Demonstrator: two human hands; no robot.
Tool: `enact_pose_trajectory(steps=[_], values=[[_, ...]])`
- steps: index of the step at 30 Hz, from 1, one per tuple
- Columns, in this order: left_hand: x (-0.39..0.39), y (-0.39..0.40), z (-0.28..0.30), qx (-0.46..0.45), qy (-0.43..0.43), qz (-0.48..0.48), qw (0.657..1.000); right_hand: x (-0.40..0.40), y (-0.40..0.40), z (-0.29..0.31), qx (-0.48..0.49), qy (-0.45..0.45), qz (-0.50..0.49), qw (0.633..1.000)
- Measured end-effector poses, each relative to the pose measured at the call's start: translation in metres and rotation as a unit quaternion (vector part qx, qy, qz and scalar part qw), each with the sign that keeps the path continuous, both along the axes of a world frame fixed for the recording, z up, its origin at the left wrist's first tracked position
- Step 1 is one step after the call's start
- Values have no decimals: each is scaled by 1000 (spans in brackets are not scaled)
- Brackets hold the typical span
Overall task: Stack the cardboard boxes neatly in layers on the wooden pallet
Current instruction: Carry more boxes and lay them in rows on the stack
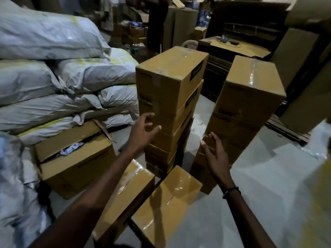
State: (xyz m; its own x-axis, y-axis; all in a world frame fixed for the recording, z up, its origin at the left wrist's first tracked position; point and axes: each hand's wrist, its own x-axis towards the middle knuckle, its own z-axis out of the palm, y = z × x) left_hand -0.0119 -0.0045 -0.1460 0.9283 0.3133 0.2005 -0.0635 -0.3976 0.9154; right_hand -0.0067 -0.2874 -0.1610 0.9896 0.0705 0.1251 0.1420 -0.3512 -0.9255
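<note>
Left hand [145, 129] open, fingers loosely spread before a tall stack [168, 104] of taped brown cardboard boxes. Right hand [214, 153] open, flat, empty, beside a second stack [245, 111]. Two glossy taped boxes [168, 199] below both wrists. Crinkled white sacks [53, 77] left.

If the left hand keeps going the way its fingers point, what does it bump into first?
Most likely the near face of the left stack of boxes. The left hand is open and reaches toward it, though depth is hard to judge.
</note>
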Motion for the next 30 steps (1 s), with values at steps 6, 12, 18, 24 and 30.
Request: enact_pose_trajectory(steps=[6,12,18,24,30], values=[[119,62,64,74,-51,26,996,110,31,70,-57,-52,18,997],[252,119,116,171,-48,-20,984,228,83,118,-123,-78,-5,989],[388,158,122,273,42,-85,957,342,138,129,-187,-61,-28,980],[476,184,103,298,113,-139,938,424,178,116,-208,-1,-50,977],[515,197,92,251,159,-183,937,471,193,104,-228,78,-72,968]])
